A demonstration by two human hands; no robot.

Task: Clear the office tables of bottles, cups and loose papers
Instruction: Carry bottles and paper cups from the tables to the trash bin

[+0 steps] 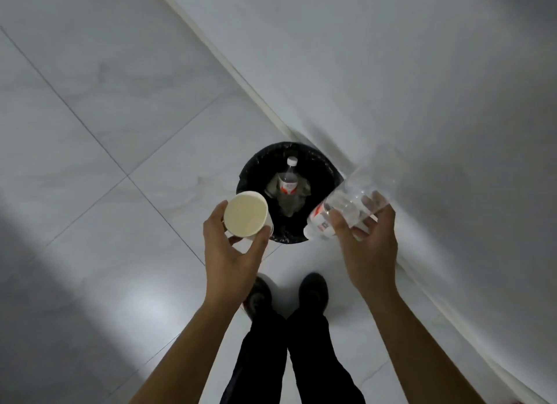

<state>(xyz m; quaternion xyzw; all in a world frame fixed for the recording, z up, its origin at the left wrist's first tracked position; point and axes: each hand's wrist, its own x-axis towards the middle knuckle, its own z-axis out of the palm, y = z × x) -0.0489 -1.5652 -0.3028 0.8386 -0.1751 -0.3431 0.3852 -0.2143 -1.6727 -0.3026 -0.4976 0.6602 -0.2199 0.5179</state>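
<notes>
My left hand point(230, 250) grips a white paper cup point(246, 213) with its mouth facing up, just left of a black-lined round bin point(319, 162) on the floor. My right hand point(366, 240) holds a clear plastic bottle point(352, 203) with a red and white label, tilted with its capped end down over the bin's right rim. Inside the bin lie another clear bottle point(288, 180) with a white cap and some crumpled paper point(289, 206).
The bin stands on pale floor tiles point(105, 117) against a white wall point(391, 72) with a skirting line running diagonally. My two dark shoes point(313, 289) and trouser legs are directly below the bin. Open floor extends to the left.
</notes>
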